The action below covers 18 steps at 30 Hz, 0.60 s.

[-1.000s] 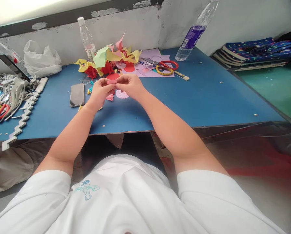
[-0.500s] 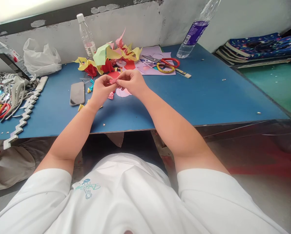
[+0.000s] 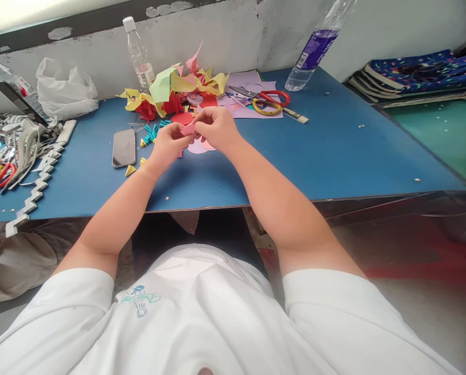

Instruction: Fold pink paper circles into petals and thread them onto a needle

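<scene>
A small pink paper piece [image 3: 187, 129] is pinched between both hands above the blue table. My left hand [image 3: 169, 144] grips its left side with closed fingers. On its right edge, the fingertips of my right hand [image 3: 216, 128] are closed too. Just behind the hands lies a red paper circle [image 3: 182, 118]. Pale purple and pink paper circles [image 3: 197, 146] lie under my right hand. Small teal folded pieces [image 3: 150, 134] and yellow ones [image 3: 130, 170] are scattered left of my left hand. Crumpled yellow, green and red paper [image 3: 162, 86] is heaped farther back.
A phone [image 3: 124, 148] lies left of the hands. Scissors [image 3: 270, 101] rest on purple paper [image 3: 248, 82] at the back. Bottles [image 3: 140, 62] [image 3: 313, 54] stand by the wall. A plastic bag [image 3: 65, 91] and a white folded chain [image 3: 41, 182] are at left. Part of a person shows at far left.
My hands have shifted slightly right, and more of the pink paper shows between them. More teal pieces are uncovered. The view has moved slightly.
</scene>
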Motion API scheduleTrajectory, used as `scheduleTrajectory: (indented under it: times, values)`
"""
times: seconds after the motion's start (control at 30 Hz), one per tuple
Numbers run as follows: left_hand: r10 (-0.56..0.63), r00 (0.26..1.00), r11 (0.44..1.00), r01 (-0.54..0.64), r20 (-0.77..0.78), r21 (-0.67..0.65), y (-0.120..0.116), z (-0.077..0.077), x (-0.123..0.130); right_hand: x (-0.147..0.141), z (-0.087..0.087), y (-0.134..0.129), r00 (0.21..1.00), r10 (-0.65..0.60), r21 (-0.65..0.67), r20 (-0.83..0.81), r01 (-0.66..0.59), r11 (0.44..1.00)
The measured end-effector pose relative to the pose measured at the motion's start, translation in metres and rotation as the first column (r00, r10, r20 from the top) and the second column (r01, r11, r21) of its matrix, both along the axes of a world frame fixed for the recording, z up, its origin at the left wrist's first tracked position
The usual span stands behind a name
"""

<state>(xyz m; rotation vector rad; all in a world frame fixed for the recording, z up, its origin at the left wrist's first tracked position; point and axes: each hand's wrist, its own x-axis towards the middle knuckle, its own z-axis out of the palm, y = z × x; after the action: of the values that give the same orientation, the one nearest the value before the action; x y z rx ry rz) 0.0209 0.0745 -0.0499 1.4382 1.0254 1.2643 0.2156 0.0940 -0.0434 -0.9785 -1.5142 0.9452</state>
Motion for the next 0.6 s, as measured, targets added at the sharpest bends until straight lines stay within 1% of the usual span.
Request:
scheduleTrajectory:
  times: [0.13, 0.27, 0.4, 0.6]
  values:
    - [-0.028, 1.0, 0.997, 0.027, -0.006, -0.077, -0.003, 0.006, -0.001, 0.002, 0.002, 0.005, 0.998, 0.017, -0.036, -0.055, -0.019, 0.999]
    - [-0.075, 0.997, 0.988, 0.079, 0.036, -0.135, -0.009, 0.013, 0.002, 0.003, 0.003, 0.007, 0.988, 0.022, -0.065, -0.156, -0.033, 0.997]
    - [-0.104, 0.993, 0.985, 0.111, 0.058, -0.135, -0.012, 0.017, 0.003, 0.005, 0.003, 0.007, 0.976, 0.039, -0.077, -0.213, -0.056, 0.995]
    - [-0.093, 0.994, 0.984, 0.099, 0.052, -0.15, -0.01, 0.019, 0.002, 0.005, 0.002, 0.007, 0.972, 0.05, -0.089, -0.229, -0.071, 0.993]
